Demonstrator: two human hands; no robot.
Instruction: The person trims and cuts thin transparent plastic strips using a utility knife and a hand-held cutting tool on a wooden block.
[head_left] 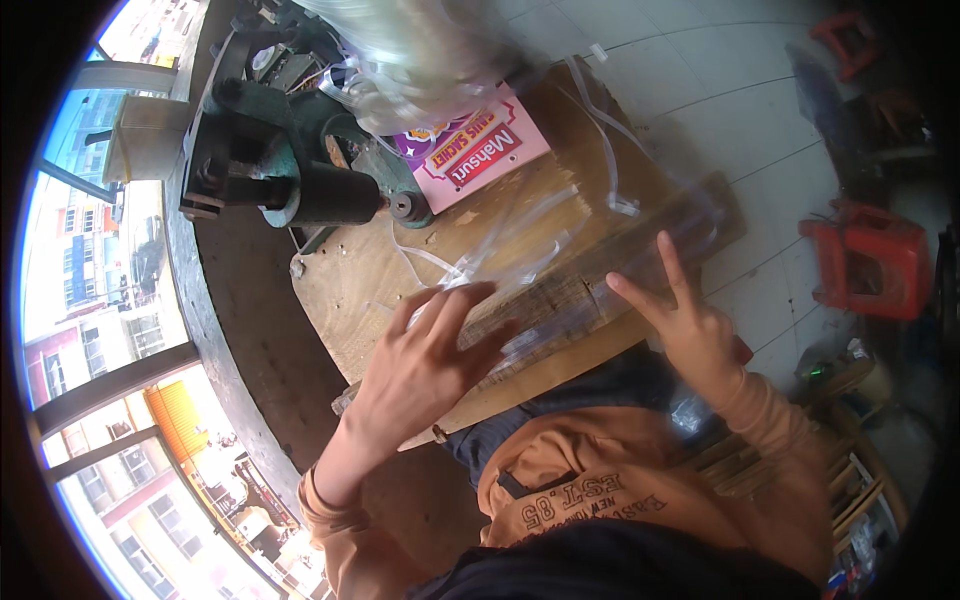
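Observation:
My left hand hovers over the front part of a worn wooden table, its fingers loosely bent and the thumb apart, with nothing visible in it. Just beyond its fingertips lie clear plastic strips, some looped and tangled. At the table's right end my right hand is raised, two fingers spread in a V and the others folded; it holds nothing. A long clear strip along the table's front edge looks smeared. Farther back a blurred bundle of clear plastic partly covers a pink-and-purple printed cardboard piece.
A heavy dark green metal machine with a cylinder stands at the table's back left. Beyond it a ledge runs along the windows. Red plastic stools stand on the tiled floor to the right. Wooden slats are at the lower right.

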